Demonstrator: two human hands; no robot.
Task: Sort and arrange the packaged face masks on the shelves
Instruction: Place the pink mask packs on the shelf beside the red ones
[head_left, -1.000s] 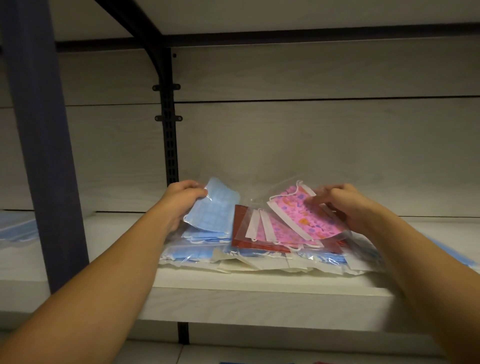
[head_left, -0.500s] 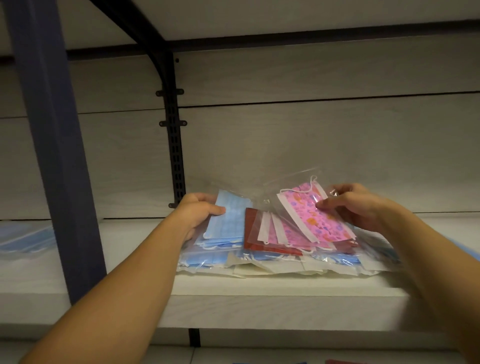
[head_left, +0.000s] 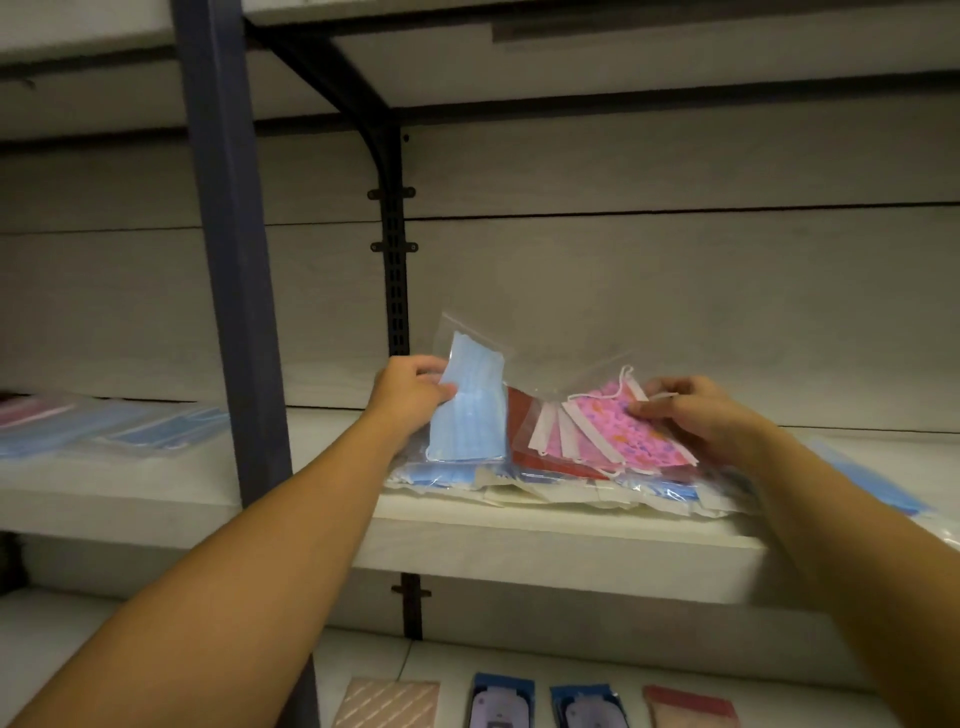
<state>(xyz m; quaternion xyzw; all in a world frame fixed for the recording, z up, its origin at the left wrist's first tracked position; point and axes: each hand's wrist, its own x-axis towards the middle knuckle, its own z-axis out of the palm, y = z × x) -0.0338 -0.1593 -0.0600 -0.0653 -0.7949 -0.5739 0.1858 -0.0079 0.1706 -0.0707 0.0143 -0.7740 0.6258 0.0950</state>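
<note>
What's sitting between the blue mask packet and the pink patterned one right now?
In the head view, a red packet lies between the blue mask packet and the pink patterned packet, partly tucked under the pink one.

A blue post (head_left: 228, 260) is seen left of the black bracket (head_left: 387, 171), against the grey wall (head_left: 675, 291).

I can read no words, brands or numbers here; the mask packs (head_left: 519, 441) and the packets (head_left: 501, 701) on the lower shelf are too blurred.
</note>
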